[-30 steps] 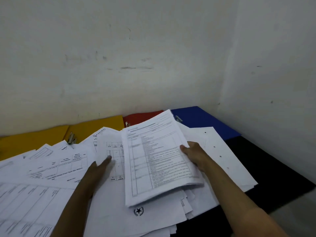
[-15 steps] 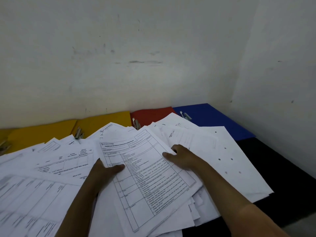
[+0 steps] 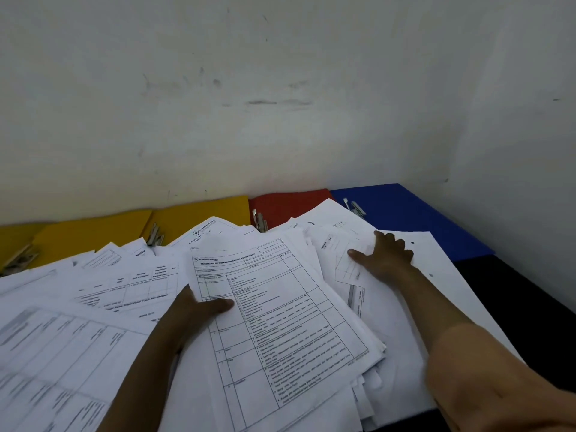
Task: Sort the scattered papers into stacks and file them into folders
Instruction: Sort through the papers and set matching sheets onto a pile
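Papers (image 3: 280, 322): one loose heap, unsorted; my left hand (image 3: 193, 310) pinches its top sheaf, my right hand (image 3: 386, 255) lies flat and open on sheets beyond. Folders (image 3: 405, 210) behind the heap: open, unfilled. Filing not begun.

Top printed form (image 3: 280, 313) header reads roughly "PEMBERIAN INFORMASI TINDAKAN KEDOKTERAN", small logo line above; other sheets' print too blurred.
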